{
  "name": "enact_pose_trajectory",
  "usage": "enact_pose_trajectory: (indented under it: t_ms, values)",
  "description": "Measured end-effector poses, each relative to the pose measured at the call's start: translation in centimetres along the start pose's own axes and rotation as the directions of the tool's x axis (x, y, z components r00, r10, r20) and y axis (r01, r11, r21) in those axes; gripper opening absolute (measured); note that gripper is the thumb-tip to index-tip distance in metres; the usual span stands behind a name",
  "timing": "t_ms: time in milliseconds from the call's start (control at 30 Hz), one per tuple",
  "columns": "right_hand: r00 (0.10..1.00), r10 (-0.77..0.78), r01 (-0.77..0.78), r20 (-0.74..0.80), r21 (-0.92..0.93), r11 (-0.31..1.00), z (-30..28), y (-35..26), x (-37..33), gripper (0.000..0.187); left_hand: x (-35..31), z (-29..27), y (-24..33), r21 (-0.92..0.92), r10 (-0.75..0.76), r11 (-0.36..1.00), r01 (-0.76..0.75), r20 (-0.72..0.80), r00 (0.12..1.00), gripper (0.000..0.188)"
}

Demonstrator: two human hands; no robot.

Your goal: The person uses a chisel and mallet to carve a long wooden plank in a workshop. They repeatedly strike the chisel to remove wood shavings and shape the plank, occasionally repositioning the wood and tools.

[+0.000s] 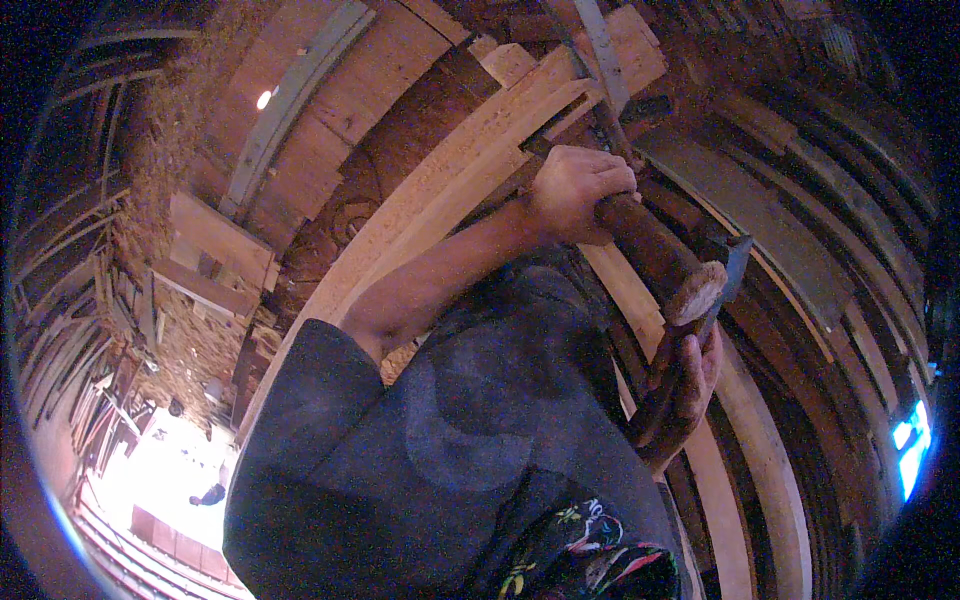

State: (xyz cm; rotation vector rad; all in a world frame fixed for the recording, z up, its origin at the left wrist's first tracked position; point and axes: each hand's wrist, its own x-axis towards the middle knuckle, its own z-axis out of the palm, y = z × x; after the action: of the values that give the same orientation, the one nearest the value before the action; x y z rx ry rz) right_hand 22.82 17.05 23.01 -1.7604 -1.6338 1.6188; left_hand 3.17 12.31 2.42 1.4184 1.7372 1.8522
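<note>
1. While your left hand wraps firmly round the dark round wood, hold it behind the pale end, with every finger well back from that face.
2. Check your right hand next: it sits just below the pale end, near the blue-grey blade. Whether its fingers close on that tool I cannot tell, so make sure yours have a sure hold, off the edge.
3. Mind where the wood lies: it slants from your left fist down toward the right, its pale end close to the blade and in front of your body. Angle the edge away from your shirt and right wrist.
4. Use your left forearm as a brace; it crosses the long pale beam, but any contact is unclear.
5. Light is dim here, so look closely at the edge before applying force.
</note>
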Motion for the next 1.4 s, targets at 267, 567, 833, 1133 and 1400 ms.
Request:
enact_pose_trajectory:
  t_ms: [267,567,833,1133,1400]
  values:
    - [0.997,-0.071,0.071,-0.016,0.046,0.996,-1.2,1.4,0.3,0.063,-0.7,0.1,-0.4,0.026,-0.047,0.999,0.046,0.051,0.998,0.042]
    - [0.884,-0.468,0.463,-0.025,-0.099,0.881,-4.8,5.6,0.6,0.054,-0.1,-1.1,-0.5,0.031,-0.074,0.997,0.072,0.05,0.996,0.046]
    - [0.619,-0.468,0.507,0.63,0.134,0.851,-7.3,2.8,4.8,0.037,-0.2,-1.1,-0.5,0.07,-0.075,0.995,0.072,0.052,0.996,0.042]
    - [0.599,-0.616,0.78,0.512,-0.198,0.594,-1.0,-3.2,0.8,0.029,-1.1,-1.4,-0.9,-0.007,-0.082,0.997,0.082,-0.082,0.993,0.039]
    - [0.914,-0.376,0.402,0.151,-0.461,0.791,-0.1,0.4,2.2,0.022,-1.6,-2.1,-1.8,0.025,-0.134,0.99,0.137,-0.097,0.986,0.042]
